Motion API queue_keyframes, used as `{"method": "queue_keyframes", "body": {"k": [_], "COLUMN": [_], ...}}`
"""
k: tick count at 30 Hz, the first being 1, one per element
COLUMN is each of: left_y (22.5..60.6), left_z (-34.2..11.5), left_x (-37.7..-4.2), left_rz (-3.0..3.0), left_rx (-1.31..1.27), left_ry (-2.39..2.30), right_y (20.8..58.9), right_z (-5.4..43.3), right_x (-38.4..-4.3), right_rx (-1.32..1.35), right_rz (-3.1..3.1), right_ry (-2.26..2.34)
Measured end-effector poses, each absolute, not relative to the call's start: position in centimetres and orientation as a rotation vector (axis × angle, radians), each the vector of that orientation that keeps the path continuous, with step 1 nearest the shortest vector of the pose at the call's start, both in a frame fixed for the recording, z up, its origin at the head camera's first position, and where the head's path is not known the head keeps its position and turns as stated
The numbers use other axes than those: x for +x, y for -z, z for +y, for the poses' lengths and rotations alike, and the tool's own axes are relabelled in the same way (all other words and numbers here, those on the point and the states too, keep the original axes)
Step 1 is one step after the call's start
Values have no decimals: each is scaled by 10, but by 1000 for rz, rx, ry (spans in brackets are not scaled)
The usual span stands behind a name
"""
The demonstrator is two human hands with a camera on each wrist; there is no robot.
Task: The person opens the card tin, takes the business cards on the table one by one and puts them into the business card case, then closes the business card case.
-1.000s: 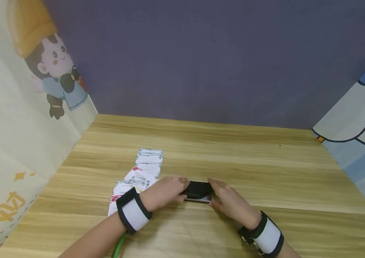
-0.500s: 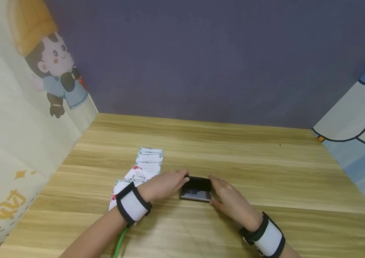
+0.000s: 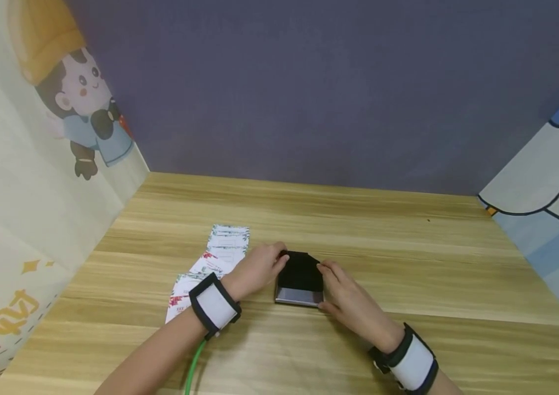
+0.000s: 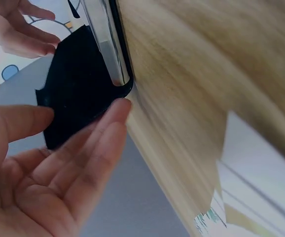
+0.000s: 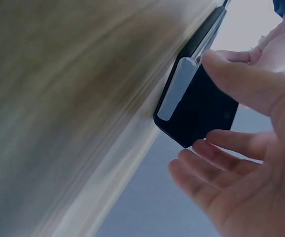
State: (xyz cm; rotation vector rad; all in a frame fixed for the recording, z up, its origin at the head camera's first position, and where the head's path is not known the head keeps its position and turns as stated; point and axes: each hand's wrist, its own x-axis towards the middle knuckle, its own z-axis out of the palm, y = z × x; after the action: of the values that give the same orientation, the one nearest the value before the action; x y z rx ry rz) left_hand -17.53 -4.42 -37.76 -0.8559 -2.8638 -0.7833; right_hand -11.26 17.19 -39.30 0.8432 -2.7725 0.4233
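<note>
A business card case (image 3: 300, 297) with a silvery metal body lies on the table in front of me, its black flap (image 3: 301, 271) raised. My left hand (image 3: 254, 267) pinches the flap's far left corner between thumb and fingers, which the left wrist view shows against the dark flap (image 4: 76, 81). My right hand (image 3: 355, 310) holds the case at its right end, thumb at the near corner and fingertips by the flap's right edge. From the right wrist, the metal side of the case (image 5: 177, 89) shows under the open flap.
Several white printed cards (image 3: 228, 255) with green and red borders lie overlapping to the left, partly behind my left wrist. A green cable (image 3: 193, 365) hangs from the left wristband (image 3: 215, 307). A dark blue-grey wall (image 3: 309, 99) bounds the wooden table (image 3: 383, 230) at the back.
The flap, folded over the case a second ago, now stands raised away from me. My left hand has moved up and back with its corner; my right hand stays at the right end.
</note>
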Motion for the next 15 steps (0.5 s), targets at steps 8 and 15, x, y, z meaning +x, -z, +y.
{"method": "queue_keyframes", "body": {"k": [8, 15], "left_y": [380, 379], "left_z": [-44, -44], "left_x": [-173, -172], "left_rz": [-2994, -3072], "left_rx": [-778, -787], "left_ry": [804, 824], "right_y": [395, 395], "right_z": [176, 181], "right_x": [-115, -117], "right_rx": [889, 906], "right_rz": [-2903, -3033], "right_ry": [-402, -518]}}
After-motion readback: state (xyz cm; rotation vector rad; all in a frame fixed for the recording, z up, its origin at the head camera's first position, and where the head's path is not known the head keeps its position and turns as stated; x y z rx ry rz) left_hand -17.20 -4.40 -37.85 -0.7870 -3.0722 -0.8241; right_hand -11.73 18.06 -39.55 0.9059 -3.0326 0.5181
